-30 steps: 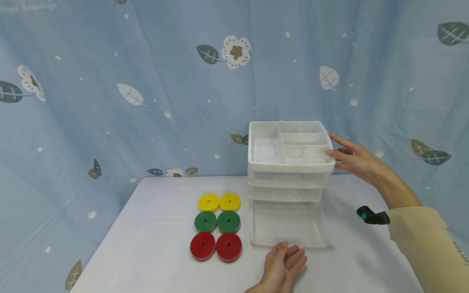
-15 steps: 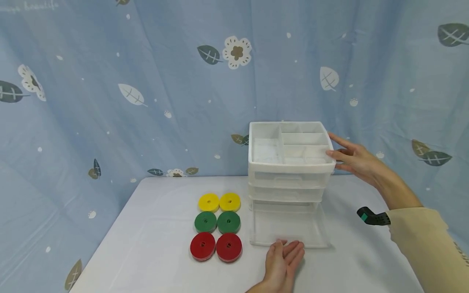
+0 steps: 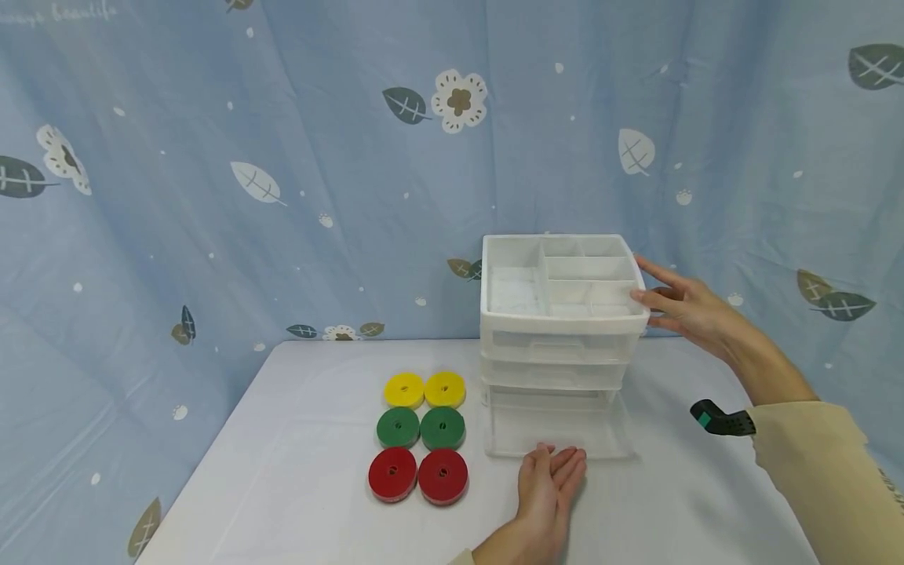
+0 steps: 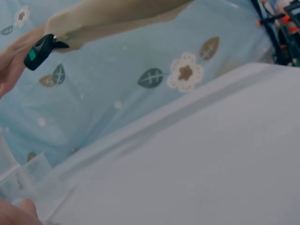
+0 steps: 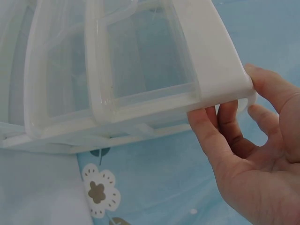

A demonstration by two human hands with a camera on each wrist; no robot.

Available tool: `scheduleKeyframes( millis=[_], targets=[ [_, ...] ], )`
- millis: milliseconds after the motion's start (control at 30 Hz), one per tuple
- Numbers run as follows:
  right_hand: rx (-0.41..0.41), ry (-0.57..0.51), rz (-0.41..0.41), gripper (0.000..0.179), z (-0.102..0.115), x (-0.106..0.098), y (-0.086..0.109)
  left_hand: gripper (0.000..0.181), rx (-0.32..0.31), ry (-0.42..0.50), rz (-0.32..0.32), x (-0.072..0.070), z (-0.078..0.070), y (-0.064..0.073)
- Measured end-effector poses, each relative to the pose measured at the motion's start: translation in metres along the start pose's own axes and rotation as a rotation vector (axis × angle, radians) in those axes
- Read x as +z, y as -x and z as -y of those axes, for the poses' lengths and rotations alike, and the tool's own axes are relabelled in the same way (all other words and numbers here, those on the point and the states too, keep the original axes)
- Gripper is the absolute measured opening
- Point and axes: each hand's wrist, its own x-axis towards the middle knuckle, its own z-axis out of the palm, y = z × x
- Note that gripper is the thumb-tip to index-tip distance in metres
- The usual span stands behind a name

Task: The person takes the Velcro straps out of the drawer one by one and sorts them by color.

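Note:
A white plastic drawer organizer (image 3: 565,324) with clear drawers stands at the table's back. Its bottom drawer (image 3: 561,428) is pulled partly out toward me. My left hand (image 3: 547,494) is at that drawer's front edge, palm up, with fingers extended against it; in the left wrist view only part of the hand (image 4: 18,213) shows beside the clear drawer. My right hand (image 3: 685,310) grips the organizer's upper right edge. In the right wrist view, fingertips of the right hand (image 5: 253,154) press the side below the top tray.
Left of the organizer lie two yellow rolls (image 3: 445,380), two green rolls (image 3: 442,428) and two red rolls (image 3: 442,476) in paired rows. A blue patterned curtain (image 3: 339,173) hangs behind the white table (image 3: 297,439). A divided tray (image 3: 512,286) tops the organizer.
My left hand has moved forward, away from me, and the bottom drawer has slid partway inward with it. The right hand keeps its place on the organizer.

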Motion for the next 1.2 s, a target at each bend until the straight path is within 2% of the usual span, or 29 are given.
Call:
scheduleKeyframes(
  millis=[367, 800, 1033, 1200],
  targets=[
    [0.004, -0.006, -0.006, 0.077, 0.000, -0.001, 0.000, 0.031, 0.041, 0.001, -0.020, 0.007, -0.003, -0.030],
    [0.011, -0.011, -0.007, 0.077, -0.001, 0.001, -0.001, 0.025, 0.067, -0.023, 0.011, 0.007, -0.012, -0.067],
    [0.012, -0.002, -0.011, 0.078, -0.001, 0.000, 0.000, 0.023, 0.089, -0.054, 0.036, 0.009, -0.017, -0.075],
    [0.008, 0.001, -0.008, 0.078, -0.003, -0.002, -0.001, 0.025, 0.066, -0.069, 0.034, 0.011, -0.020, -0.076]
  ],
)
